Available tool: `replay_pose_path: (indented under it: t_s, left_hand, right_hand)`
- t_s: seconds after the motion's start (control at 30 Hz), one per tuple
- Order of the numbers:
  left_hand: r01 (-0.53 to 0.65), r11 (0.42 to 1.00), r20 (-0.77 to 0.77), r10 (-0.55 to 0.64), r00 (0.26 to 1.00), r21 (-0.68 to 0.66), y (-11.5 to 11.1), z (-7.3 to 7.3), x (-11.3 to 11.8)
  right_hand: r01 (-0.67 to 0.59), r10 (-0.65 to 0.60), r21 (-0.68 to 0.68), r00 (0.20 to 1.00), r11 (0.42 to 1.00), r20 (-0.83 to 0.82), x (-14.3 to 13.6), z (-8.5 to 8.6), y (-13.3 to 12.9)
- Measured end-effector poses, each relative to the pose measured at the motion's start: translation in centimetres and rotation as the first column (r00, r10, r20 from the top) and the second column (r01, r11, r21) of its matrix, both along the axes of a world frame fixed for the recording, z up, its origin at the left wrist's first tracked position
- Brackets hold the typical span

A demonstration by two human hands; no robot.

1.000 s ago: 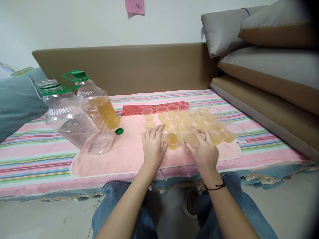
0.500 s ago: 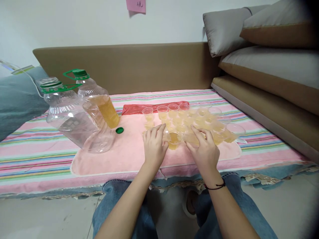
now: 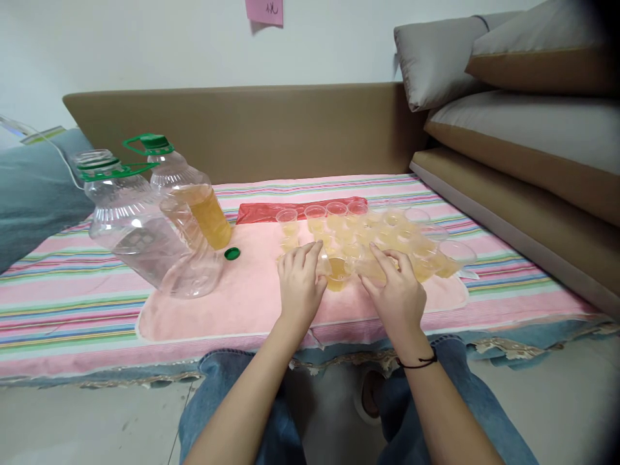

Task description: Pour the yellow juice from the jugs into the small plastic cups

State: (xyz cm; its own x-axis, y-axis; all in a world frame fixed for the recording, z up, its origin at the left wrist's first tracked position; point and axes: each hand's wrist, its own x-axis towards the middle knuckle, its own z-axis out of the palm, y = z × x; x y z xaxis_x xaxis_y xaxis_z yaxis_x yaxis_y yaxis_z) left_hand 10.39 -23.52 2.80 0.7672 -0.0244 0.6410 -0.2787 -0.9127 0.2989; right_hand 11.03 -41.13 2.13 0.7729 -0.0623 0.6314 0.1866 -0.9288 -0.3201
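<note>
Several clear plastic cups of yellow liquid (image 3: 392,223) stand in close rows on a pink mat (image 3: 203,320). My left hand (image 3: 301,278) has its fingers and thumb around a clear cup at the near left of the group. On the near side, my right hand (image 3: 397,284) grips another clear cup between thumb and fingers. Between the two hands sits a cup with yellow liquid (image 3: 338,274). To the left, a large clear bottle (image 3: 145,239) is uncapped and looks almost empty. Behind it, a capped bottle (image 3: 210,216) holds yellow liquid. A green cap (image 3: 232,254) lies on the mat.
A red plastic bag (image 3: 261,212) lies behind the cups. Grey and brown cushions (image 3: 527,129) are stacked at the right, and a brown backboard (image 3: 242,135) runs along the wall. A blue-grey cushion (image 3: 39,187) is at the far left.
</note>
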Motion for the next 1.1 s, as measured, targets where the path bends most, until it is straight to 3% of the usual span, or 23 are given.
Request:
replay_pose_path:
  t_s: [0.7,1.1]
  left_hand:
    - [-0.008,1.000,-0.003,0.008,1.000,-0.028,-0.03,0.05,0.03]
    - [0.027,0.974,0.026,-0.022,0.999,-0.225,0.58,-0.73,0.49]
  right_hand:
    - [-0.011,0.011,0.015,1.000,1.000,-0.009,-0.04,0.12,0.13]
    - [-0.024,0.026,0.160,1.000,0.987,-0.006,0.25,-0.31,0.23]
